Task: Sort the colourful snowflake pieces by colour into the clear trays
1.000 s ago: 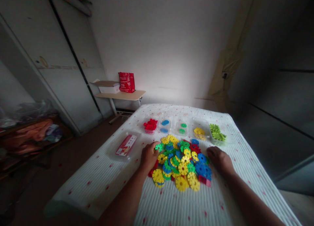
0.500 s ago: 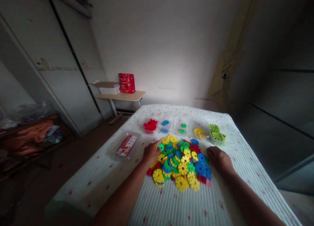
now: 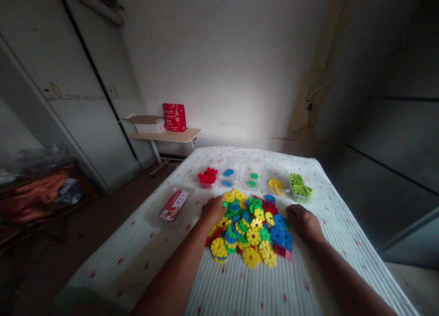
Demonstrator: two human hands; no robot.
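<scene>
A heap of yellow, green, blue and red plastic interlocking discs (image 3: 253,236) lies on the patterned bed cover (image 3: 236,284). My left hand (image 3: 213,208) rests against its upper left edge, close to green and yellow discs. Those fingers look curled together, and what they may hold is hidden. Beside the heap on the right, near the blue discs (image 3: 281,237), my right hand (image 3: 304,221) lies low with fingers bent inward; anything inside cannot be seen. A pink-red block (image 3: 283,252) sits at the heap's lower right.
Behind the heap stand clear tubs with red pieces (image 3: 207,176), blue discs (image 3: 228,173), green discs (image 3: 254,176), yellow discs (image 3: 275,184) and light-green pieces (image 3: 301,185). A labelled clear lid (image 3: 173,205) lies left. A small table (image 3: 183,135) bears a red bag (image 3: 174,117).
The whole view has shifted slightly, so things appear a little further left. Both hands stay at the sides of the heap, and the discs look unchanged.
</scene>
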